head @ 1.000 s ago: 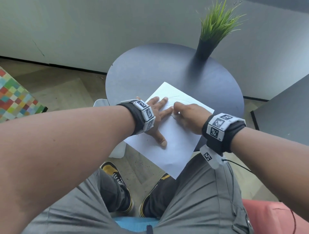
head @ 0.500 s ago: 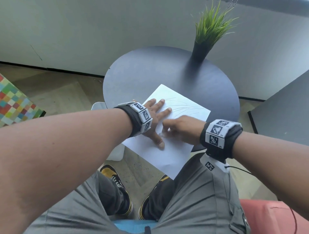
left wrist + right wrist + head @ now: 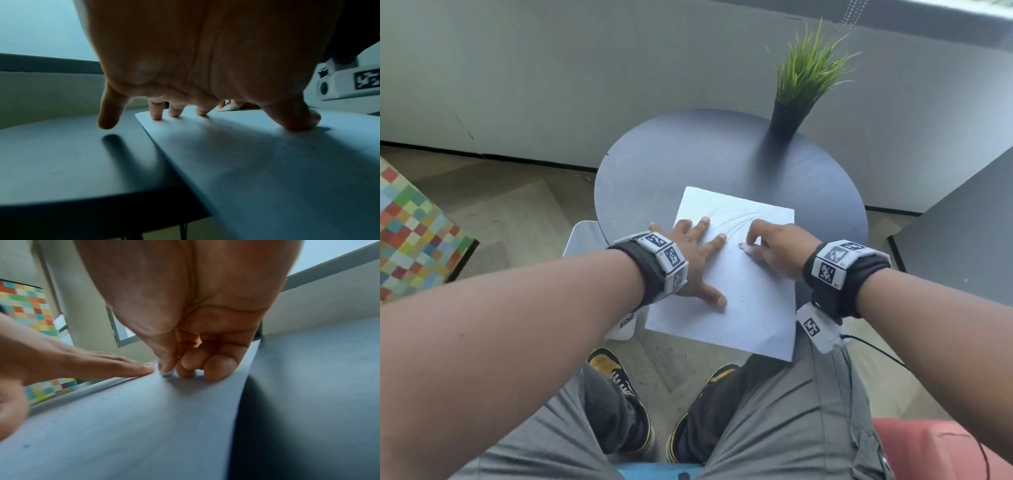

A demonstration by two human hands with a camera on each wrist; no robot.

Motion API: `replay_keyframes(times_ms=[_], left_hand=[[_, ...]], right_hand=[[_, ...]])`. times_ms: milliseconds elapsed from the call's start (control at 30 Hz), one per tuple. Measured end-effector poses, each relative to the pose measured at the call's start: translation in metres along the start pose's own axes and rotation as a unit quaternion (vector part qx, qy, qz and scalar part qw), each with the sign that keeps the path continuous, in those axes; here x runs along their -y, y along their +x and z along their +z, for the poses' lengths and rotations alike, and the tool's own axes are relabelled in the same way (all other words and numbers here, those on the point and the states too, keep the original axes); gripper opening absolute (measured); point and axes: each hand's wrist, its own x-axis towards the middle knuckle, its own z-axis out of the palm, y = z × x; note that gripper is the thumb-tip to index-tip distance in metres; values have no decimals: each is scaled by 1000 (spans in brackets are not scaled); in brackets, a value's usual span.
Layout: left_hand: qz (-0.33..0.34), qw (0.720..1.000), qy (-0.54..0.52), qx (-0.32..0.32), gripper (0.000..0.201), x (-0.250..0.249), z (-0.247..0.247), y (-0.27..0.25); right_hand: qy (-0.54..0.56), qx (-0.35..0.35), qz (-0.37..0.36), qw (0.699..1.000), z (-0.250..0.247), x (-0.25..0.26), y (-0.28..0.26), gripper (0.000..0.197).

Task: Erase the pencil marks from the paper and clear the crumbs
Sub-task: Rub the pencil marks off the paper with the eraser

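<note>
A white sheet of paper (image 3: 743, 284) lies on the round dark table (image 3: 688, 161), its near edge hanging over the rim. The left hand (image 3: 693, 255) rests flat on the sheet's left side, fingers spread and straight, little finger on the table. The right hand (image 3: 774, 246), fingers curled, pinches a small white eraser (image 3: 167, 373) against the paper beside faint pencil marks (image 3: 736, 222). A potted grass plant (image 3: 796, 92) stands at the far edge.
</note>
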Motion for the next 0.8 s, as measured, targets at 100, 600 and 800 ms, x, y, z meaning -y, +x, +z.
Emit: replay_keyframes(times_ms=[100, 600, 800], left_hand=[[20, 998, 14, -53, 104, 16, -7, -3], [14, 998, -48, -35, 141, 45, 18, -1], [0, 999, -40, -26, 148, 45, 15, 4]], right_hand=[[18, 7, 25, 1000, -2, -10, 1, 24], [12, 15, -31, 999, -5, 47, 38, 22], [-49, 38, -113, 992, 5, 64, 21, 18]])
